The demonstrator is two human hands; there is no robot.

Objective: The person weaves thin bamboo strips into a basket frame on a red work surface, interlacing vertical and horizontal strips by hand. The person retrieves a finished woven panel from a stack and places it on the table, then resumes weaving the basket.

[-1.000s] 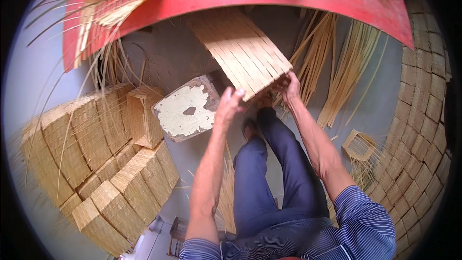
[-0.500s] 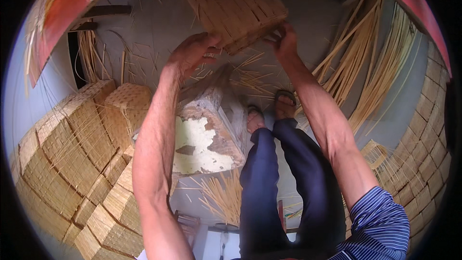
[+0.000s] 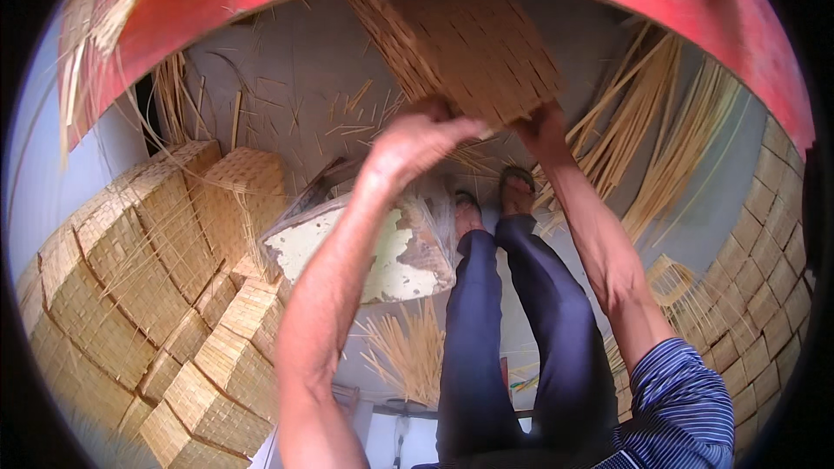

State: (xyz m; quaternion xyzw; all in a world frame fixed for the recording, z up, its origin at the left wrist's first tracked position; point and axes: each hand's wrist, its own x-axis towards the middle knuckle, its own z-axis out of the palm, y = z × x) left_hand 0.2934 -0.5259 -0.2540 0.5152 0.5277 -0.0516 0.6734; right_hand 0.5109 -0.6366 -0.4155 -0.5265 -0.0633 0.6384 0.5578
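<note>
A woven bamboo-strip basket (image 3: 491, 52) is held in the air at the upper middle, tilted so its broad face and left side show. My left hand (image 3: 424, 141), slightly smeared by motion, is closed at its near left edge, the thumb reaching along the rim. At the near right corner my right hand (image 3: 542, 128) grips the basket, its fingers partly in shadow and partly behind the weave. The far end of the basket is cut off by a red curved edge.
Stacks of woven baskets (image 3: 139, 243) rise at the left, and more woven pieces (image 3: 769, 252) line the right. Long loose strips (image 3: 669, 139) lean at the right. A worn block with peeling pale paint (image 3: 408, 260) stands by my feet. Cut strips (image 3: 408, 352) litter the floor.
The basket has shifted right and turned, so its left side now shows. My left hand has moved right along its near edge. The red edge covers more of the top of the view.
</note>
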